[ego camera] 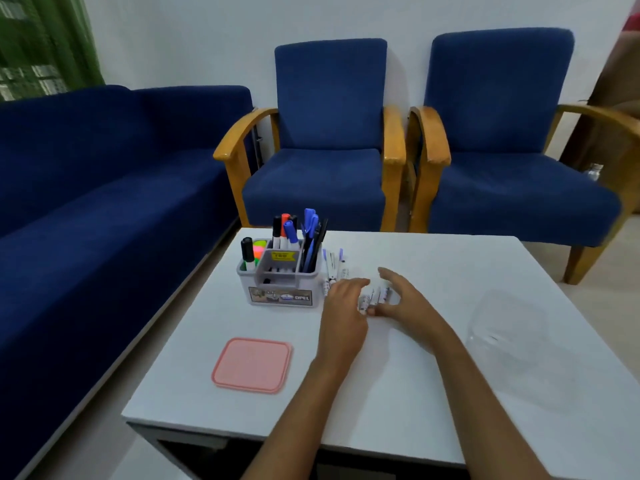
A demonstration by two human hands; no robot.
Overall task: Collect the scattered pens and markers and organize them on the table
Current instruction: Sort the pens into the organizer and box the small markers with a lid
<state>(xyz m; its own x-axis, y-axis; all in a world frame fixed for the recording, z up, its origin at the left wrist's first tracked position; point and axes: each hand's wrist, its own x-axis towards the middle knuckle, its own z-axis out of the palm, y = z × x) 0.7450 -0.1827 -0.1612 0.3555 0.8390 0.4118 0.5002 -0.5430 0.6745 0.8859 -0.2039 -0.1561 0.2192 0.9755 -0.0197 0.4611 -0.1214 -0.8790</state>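
On the far left of the white table (433, 393) lies a pink lid (252, 365), flat and out of my way. Behind it stands the grey organizer (282, 284), its compartments already bristling with upright markers and pens. Just right of it, a few loose pens (334, 266) lie side by side on the tabletop.

My left hand (341, 315) curls inward with its fingers against a small bunch of pens (375, 297), and my right hand (403, 299) is spread open on the other side, thumb low near their ends — I am corralling the bunch between both hands, not yet clamping it. Whether my left fingers have closed on any I cannot tell.

These feel like light, stiff, smooth plastic barrels that roll and slip apart easily, so I judge it best to pinch them together across their middles — a grip near one end would likely let them fan out.

At the right sits a clear container (505, 323), lidless.
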